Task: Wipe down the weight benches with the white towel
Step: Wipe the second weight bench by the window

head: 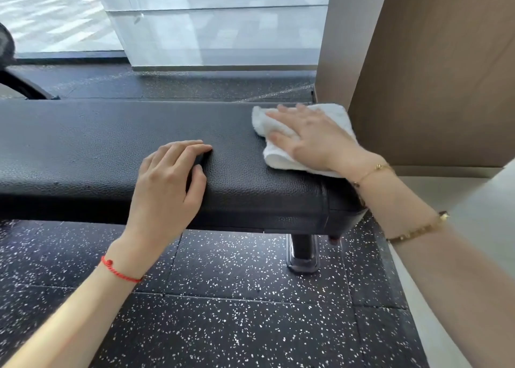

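White towel (281, 155): bunched flat on the black bench pad (97, 144), at its right-hand end, under the right hand.
Right hand (309, 139): palm down on the towel, fingers straight and slightly spread, nothing curled round the cloth; pressing it, not pinching. Towel edges show past the fingertips and below the heel of the hand.
Left hand (170, 180): lies on the bare pad, well left of the towel and apart from it. Fingers lightly bent, tips touching the leather, thumb on the near rounded edge. Holds nothing.
Bench pad: black grained leather, running from the left hand off to the left of view; its seamed end sits just below the right wrist.
Wrists: red cord (119, 271) on the left; gold bracelets (372, 172) on the right.
Bench leg (303, 249): dark post below the towel end, standing on speckled black rubber floor (237, 326).
Brown panel (432, 74): just right of the towel, beyond the right hand.
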`<state>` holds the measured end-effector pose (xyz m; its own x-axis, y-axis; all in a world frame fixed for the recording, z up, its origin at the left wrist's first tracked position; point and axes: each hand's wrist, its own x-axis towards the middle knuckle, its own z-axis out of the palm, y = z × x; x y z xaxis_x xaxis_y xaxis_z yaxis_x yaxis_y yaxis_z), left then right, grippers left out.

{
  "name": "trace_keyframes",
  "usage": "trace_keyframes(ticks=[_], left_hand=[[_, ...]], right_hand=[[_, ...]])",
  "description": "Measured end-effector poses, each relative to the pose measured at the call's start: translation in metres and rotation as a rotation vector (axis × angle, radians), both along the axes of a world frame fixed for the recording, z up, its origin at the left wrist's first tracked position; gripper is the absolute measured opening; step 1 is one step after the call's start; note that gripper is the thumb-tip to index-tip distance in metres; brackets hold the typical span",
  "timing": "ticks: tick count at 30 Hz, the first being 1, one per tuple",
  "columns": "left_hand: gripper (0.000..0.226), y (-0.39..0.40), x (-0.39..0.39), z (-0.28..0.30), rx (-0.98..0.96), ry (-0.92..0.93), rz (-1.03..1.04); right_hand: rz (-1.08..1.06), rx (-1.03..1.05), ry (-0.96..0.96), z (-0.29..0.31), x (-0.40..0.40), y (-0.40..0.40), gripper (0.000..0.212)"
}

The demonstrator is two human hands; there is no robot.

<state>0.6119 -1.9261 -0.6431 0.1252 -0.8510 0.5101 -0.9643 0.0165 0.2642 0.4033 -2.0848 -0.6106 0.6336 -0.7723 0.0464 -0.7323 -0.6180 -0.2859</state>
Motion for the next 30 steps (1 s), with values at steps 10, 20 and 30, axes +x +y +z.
trace_keyframes(ticks=[10, 20, 30], left_hand=[[0.037, 0.000, -0.002, -0.002, -0.015, 0.018, 0.009], [0.035, 0.002, -0.005, -0.001, -0.038, 0.056, 0.006], [0.034, 0.001, -0.003, -0.003, -0.040, 0.046, 0.018]], right_hand=[[0.041, -0.073, -0.074, -0.012, -0.031, 0.047, 0.056], [-0.138, 0.004, 0.065, 0.002, -0.010, -0.007, 0.059], [0.202, -0.577, -0.115, -0.041, -0.060, 0.110, 0.052]])
